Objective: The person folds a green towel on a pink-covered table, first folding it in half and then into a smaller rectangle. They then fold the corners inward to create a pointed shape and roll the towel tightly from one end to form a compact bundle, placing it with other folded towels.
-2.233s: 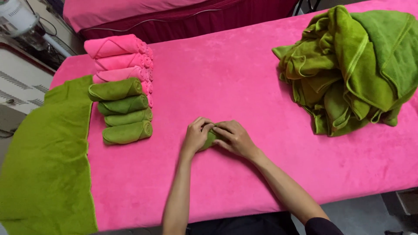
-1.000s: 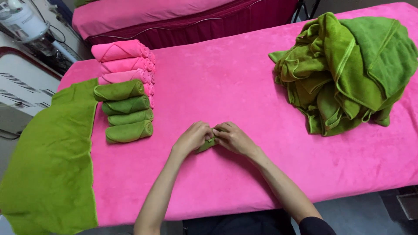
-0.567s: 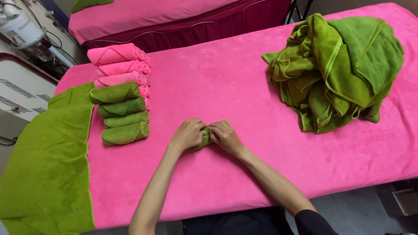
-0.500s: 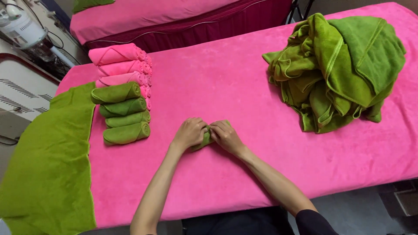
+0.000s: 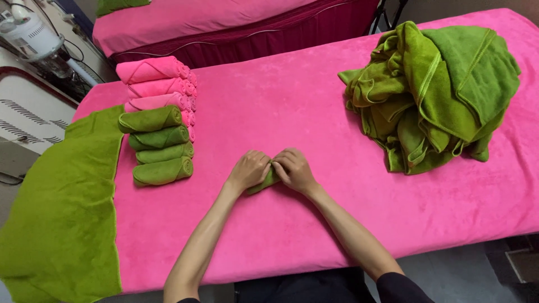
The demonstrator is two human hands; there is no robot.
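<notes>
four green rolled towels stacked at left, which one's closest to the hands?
The bottom roll of the green row, the one at the near end. The other three green rolls lie farther up, toward the pink rolls; this one sits closest to the left hand.

Pink-covered bed [image 5: 314,101]: rolled pink towels [image 5: 157,84] and rolled green towels [image 5: 160,146] far left, heaped green towels [image 5: 438,95] far right, flat green towel [image 5: 62,207] overhanging left.

The rolled towel [image 5: 265,182] lies on the table [image 5: 292,101] near its front edge, between the left hand [image 5: 250,170] and the right hand [image 5: 293,170]; at ten o'clock from it stands the row of rolled towels [image 5: 160,132]; at two o'clock lies the loose towel heap [image 5: 432,95]; at nine o'clock a spread cloth [image 5: 62,207] hangs over the table end.
</notes>
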